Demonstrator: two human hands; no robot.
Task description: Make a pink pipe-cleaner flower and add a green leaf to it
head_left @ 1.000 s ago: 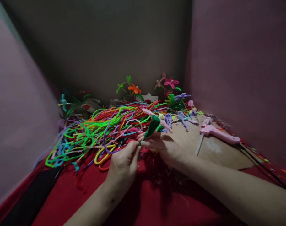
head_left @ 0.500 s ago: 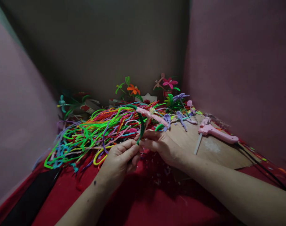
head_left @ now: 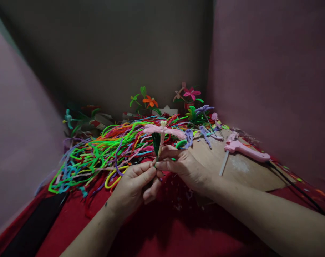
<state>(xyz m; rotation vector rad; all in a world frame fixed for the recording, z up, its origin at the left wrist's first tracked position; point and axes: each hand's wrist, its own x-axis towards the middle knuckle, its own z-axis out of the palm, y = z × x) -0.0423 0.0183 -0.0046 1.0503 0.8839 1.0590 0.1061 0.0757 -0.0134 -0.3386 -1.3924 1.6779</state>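
Observation:
A pale pink pipe-cleaner flower stands upright between my hands, with a cream tuft at its centre. Beside its stem rises a dark green pipe-cleaner leaf. My left hand pinches the lower end of the green stem between thumb and fingers. Just to the right, my right hand grips the stem slightly higher, its fingertips touching those of the left. The stem's lowest end is hidden by my fingers.
Behind my hands lies a heap of colourful pipe cleaners. A pink glue gun rests on a brown board at right, its black cord trailing off. Finished flowers stand along the back. Red cloth covers the surface.
The pink flower has turned and tilted upright, moving slightly left. The green leaf, earlier arching out to the left, now stands close against the stem. Both hands keep their pinch.

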